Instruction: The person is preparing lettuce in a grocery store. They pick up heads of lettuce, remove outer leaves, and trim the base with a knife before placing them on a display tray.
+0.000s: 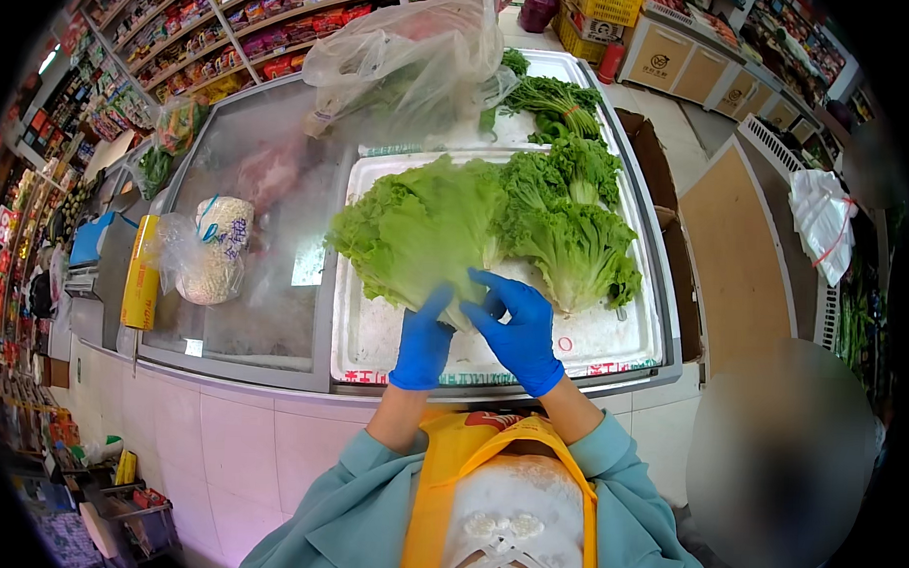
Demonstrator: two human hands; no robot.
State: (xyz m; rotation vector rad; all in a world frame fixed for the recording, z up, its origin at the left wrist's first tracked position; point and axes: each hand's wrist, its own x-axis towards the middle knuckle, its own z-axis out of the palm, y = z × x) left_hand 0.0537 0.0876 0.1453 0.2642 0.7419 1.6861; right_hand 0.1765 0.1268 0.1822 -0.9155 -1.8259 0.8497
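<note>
Both hands wear blue gloves. A large head of leafy lettuce (419,223) fans out in front of me, its leaves spreading away and its stem end toward me. My left hand (425,339) grips it from the left near the base. From the right, my right hand (519,327) holds the base with thumb and fingers, partly hiding the stem. Under the lettuce is a white foam tray (603,342) bearing printed writing. More lettuce heads (572,250) lie on the tray just right of the held one.
Beyond lie bundled leafy greens (555,103) and a large clear plastic bag (410,57). A glass-topped freezer (280,330) on the left carries a bagged white item (214,249) and a yellow film roll (141,273). A cardboard box (676,277) and a blurred person stand to the right.
</note>
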